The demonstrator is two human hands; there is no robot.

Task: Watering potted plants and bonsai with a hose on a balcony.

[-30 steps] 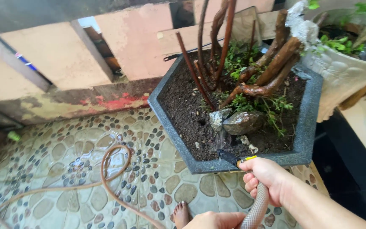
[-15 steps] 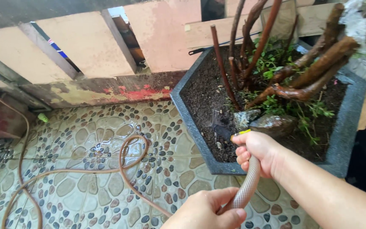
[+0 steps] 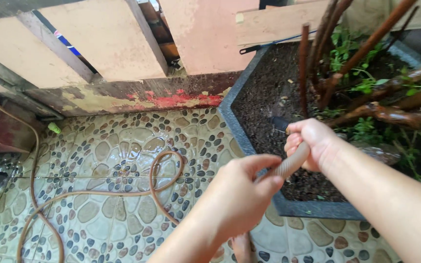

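Since the earlier frames the right hand has carried the black hose nozzle further in over the dark soil, and the left hand has come up to pinch the garden hose just behind it. Both arms reach forward, the right fist wrapped tight round the hose at the nozzle, the left fingers closed on it. Beyond the grip, the grey hexagonal planter holds soil, reddish-brown stems and small green plants; behind the left hand the hose loops across the pebble-patterned floor.

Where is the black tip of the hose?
In the head view, the black nozzle pokes out of the right hand, right of centre, over the dark soil just inside the grey hexagonal planter's left rim.
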